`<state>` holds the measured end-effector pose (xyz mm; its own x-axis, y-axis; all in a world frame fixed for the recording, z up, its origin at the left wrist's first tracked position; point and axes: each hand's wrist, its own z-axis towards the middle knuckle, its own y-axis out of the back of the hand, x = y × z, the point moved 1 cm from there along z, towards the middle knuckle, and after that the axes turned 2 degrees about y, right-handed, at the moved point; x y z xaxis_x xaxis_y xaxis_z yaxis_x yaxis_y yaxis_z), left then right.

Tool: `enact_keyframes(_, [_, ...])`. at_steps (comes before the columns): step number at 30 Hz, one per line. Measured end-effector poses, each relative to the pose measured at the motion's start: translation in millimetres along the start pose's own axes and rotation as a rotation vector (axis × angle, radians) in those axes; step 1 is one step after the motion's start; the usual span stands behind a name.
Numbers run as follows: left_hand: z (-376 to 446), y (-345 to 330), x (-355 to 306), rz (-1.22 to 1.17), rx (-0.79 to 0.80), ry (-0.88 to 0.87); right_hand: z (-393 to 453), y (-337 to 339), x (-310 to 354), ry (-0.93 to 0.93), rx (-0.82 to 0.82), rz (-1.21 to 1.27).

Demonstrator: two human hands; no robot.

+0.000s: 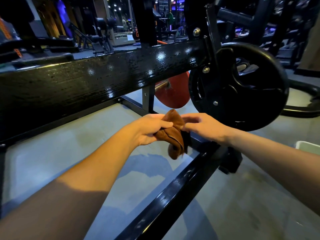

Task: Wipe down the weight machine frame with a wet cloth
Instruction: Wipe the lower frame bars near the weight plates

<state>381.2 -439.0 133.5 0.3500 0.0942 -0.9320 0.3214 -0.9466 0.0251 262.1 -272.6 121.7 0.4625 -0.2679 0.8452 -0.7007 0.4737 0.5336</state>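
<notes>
A brown cloth (175,135) hangs bunched between my two hands, in the air above the machine's low black floor rail (166,198). My left hand (150,129) grips the cloth from the left, thumb laid over its top. My right hand (204,126) pinches its right edge with curled fingers. The wide black beam of the weight machine frame (97,78) crosses the view above and behind my hands; its surface glistens with wet streaks and droplets.
A black weight plate (242,87) hangs at the beam's right end, close behind my right hand. A red plate (173,94) sits behind the beam. A white container's corner (308,147) shows at the right edge. Grey floor (60,149) lies between the rails.
</notes>
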Motion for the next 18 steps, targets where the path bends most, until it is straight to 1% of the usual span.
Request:
enact_keyframes(1, [-2,-1,0,0.016,0.019,-0.007,0,-1,-1,0.001,0.015,-0.012])
enact_keyframes(2, [-1,-2,2,0.029,0.016,-0.009,0,-2,-1,0.009,-0.012,-0.060])
enact_keyframes(3, [0,-3,4,0.033,-0.008,-0.010,0,-4,-1,0.024,-0.064,-0.116])
enact_keyframes(5, [5,-6,6,0.005,-0.104,0.024,0,-6,-3,0.052,-0.188,-0.249])
enact_keyframes(6, [7,-7,6,-0.039,-0.148,0.051,-2,-9,-3,0.071,-0.236,-0.288])
enact_keyframes(7, [9,-8,6,-0.117,-0.153,0.072,-4,-12,-3,0.095,-0.280,-0.319])
enact_keyframes(9, [8,-12,4,-0.298,-0.070,0.111,-9,-20,-2,0.134,-0.364,-0.418])
enact_keyframes(10, [10,-12,4,-0.332,-0.039,0.103,-12,-24,-1,0.146,-0.399,-0.481])
enact_keyframes(11, [12,-13,4,-0.318,-0.035,0.072,-14,-28,0,0.175,-0.421,-0.540])
enact_keyframes(13, [14,-14,4,-0.277,-0.095,-0.013,-16,-32,-1,0.271,-0.382,-0.592])
enact_keyframes(15, [13,-13,6,-0.300,-0.165,-0.052,-19,-34,-6,0.316,-0.268,-0.486])
enact_keyframes(16, [13,-12,7,-0.299,-0.183,-0.054,-22,-33,-11,0.271,-0.222,-0.367])
enact_keyframes(18, [10,-10,8,-0.257,-0.146,-0.047,-26,-27,-16,0.103,-0.175,-0.110])
